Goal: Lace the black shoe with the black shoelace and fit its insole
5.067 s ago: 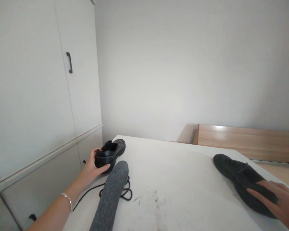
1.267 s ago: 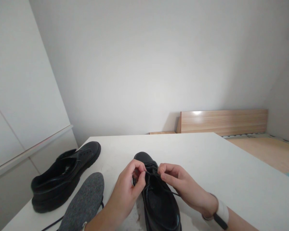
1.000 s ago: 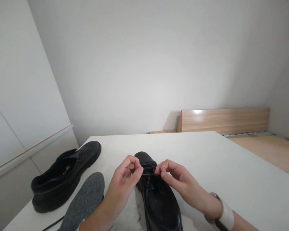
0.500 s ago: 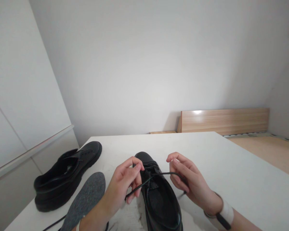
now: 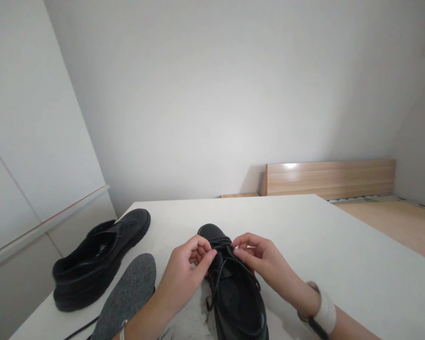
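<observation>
A black lace-up shoe (image 5: pixel 211 231) sits on the table in front of me, its toe pointing away. My left hand (image 5: pixel 191 264) pinches the left eyelet flap of this shoe between thumb and forefinger. On the other side, my right hand (image 5: pixel 260 255) has the right eyelet flap between thumb and fingertips. A thin black shoelace (image 5: pixel 216 289) is threaded through the upper part; its loose ends hang down over both sides of the opening. My fingers hide part of the eyelets.
The white table (image 5: pixel 326 255) carries a second black shoe (image 5: pixel 92 269) at the left, with no lace through its eyelets. A grey felt insole (image 5: pixel 131 288) lies beside it, a black lace (image 5: pixel 80 328) near its lower edge. A wooden headboard (image 5: pixel 329 178) stands behind, right.
Both hands have moved inward to the shoe's eyelet flaps. The lace ends, earlier held out to each side, are let go and now droop over the shoe.
</observation>
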Motion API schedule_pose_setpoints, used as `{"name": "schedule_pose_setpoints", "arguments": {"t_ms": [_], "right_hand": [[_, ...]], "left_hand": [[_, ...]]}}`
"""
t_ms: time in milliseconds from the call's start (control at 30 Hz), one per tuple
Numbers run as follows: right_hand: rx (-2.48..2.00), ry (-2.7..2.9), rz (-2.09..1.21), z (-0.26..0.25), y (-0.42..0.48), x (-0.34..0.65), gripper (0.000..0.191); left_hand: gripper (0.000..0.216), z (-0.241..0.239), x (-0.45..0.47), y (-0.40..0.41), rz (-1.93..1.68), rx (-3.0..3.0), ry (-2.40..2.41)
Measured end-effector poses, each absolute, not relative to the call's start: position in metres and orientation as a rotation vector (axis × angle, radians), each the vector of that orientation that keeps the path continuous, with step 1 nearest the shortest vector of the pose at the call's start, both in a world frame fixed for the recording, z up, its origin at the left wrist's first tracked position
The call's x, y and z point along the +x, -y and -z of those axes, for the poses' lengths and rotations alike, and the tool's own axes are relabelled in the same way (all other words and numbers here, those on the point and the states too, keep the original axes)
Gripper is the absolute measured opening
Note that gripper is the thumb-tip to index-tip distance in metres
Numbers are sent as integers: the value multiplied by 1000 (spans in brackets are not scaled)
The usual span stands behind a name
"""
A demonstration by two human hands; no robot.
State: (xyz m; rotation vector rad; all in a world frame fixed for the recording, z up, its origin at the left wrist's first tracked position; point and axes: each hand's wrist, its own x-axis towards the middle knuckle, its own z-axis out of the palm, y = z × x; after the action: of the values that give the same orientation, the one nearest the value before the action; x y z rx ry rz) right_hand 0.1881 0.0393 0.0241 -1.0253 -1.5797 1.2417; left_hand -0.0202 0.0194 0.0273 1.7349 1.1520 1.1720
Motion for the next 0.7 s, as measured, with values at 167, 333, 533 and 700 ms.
{"name": "schedule_pose_setpoints", "arguments": {"t_ms": [167, 333, 533, 700], "right_hand": [[-1063, 1548, -1205, -18, -39, 186, 44], [-1101, 1510, -1243, -18, -36, 185, 44], [-981, 1529, -1423, -18, -30, 184, 43], [-970, 1650, -1096, -25, -29, 186, 36]], "left_hand": [[18, -23, -22, -23, -1159, 1841, -1134], [17, -19, -20, -23, -1189, 1807, -1102], [21, -23, -18, -21, -1235, 1765, -1077], [18, -26, -19, -21, -1282, 1924, -1208]]}}
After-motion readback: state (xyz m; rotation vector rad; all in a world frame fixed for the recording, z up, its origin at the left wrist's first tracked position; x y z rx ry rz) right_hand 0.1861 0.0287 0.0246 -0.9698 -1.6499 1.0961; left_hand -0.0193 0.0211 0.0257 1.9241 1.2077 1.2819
